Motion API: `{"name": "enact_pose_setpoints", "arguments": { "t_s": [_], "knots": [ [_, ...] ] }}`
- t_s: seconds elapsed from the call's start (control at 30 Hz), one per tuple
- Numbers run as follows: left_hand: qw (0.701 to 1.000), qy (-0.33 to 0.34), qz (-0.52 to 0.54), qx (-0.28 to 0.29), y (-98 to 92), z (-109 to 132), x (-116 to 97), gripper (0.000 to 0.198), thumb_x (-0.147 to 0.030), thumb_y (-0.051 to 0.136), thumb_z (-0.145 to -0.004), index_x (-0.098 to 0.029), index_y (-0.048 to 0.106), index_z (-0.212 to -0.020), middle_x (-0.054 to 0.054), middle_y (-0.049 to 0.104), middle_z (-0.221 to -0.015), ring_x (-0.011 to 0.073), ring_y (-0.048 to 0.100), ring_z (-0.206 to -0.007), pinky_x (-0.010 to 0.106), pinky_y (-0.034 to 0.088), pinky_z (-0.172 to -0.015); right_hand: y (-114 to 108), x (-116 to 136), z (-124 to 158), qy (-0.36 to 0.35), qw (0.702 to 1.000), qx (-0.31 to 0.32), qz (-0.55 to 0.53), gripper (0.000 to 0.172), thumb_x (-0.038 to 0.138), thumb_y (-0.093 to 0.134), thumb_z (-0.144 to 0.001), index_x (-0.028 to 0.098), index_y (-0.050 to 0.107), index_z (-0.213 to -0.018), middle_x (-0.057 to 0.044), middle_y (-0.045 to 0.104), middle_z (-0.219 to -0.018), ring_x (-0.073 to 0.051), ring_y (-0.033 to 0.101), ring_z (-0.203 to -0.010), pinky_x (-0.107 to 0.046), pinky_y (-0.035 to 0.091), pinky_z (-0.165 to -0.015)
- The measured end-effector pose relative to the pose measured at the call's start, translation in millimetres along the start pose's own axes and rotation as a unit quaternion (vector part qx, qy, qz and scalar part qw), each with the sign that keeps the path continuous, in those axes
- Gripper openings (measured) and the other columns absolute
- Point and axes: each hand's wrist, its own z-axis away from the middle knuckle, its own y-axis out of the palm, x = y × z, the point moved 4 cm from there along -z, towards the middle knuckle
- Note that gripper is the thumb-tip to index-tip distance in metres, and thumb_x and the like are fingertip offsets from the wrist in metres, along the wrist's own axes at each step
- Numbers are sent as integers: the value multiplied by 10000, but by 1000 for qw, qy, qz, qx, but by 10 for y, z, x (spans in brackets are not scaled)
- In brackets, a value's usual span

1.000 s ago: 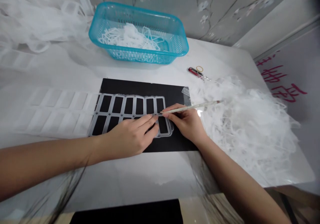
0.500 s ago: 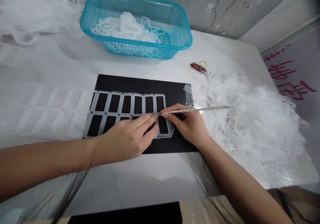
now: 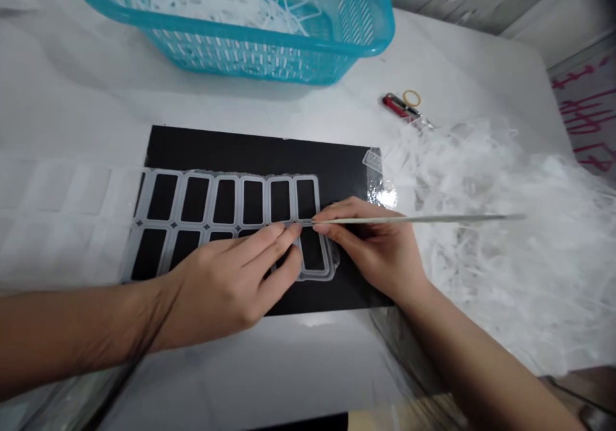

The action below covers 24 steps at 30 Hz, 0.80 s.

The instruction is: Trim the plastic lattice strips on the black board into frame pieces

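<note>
A translucent plastic sheet of joined rectangular frames [image 3: 208, 224], in two rows, lies across a black board [image 3: 269, 152]. My left hand [image 3: 235, 277] rests on its lower row, fingers stretched out and fingertips on the strip between the rows near the right end. In a pinch of thumb and fingers, my right hand [image 3: 378, 245] holds a long, thin, pale tool [image 3: 423, 219]. Its narrow end meets the sheet just right of my left fingertips; the other end points right. The tool's exact kind cannot be made out.
Behind the board stands a blue plastic basket [image 3: 250, 56] with white plastic frames inside. A red-and-black cutter [image 3: 399, 107] lies beside a yellow ring [image 3: 412, 98]. At the right spreads a heap of translucent plastic scraps [image 3: 520, 245]. Clear tape [image 3: 382, 190] covers the board's right edge.
The view has moved closer and tilted down, so the basket's top is cut off. Both hands stay at nearly the same spot on the sheet; the tool swings slightly, pointing more level to the right.
</note>
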Motion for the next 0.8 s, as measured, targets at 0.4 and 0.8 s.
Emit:
{"name": "enact_pose_setpoints", "arguments": {
  "t_s": [0.4, 0.8],
  "knots": [
    [1000, -5, 16, 13, 6, 10, 10, 261, -233, 662, -859, -177, 678, -1113, 74, 665, -1275, 218, 592, -1211, 255, 567, -888, 7, 45, -15, -21, 1000, 0, 12, 134, 165, 715, -845, 290, 749, -879, 19, 763, -886, -167, 709, -795, -311, 589, -720],
    [1000, -7, 22, 16, 25, 41, 16, 276, -228, 625, -886, -174, 661, -1154, 78, 636, -1322, 224, 576, -1236, 283, 552, -917, -75, 85, -19, -67, 993, 17, 95, 125, 141, 670, -873, 255, 706, -909, 9, 751, -867, -164, 673, -775, -318, 557, -700]
  ]
}}
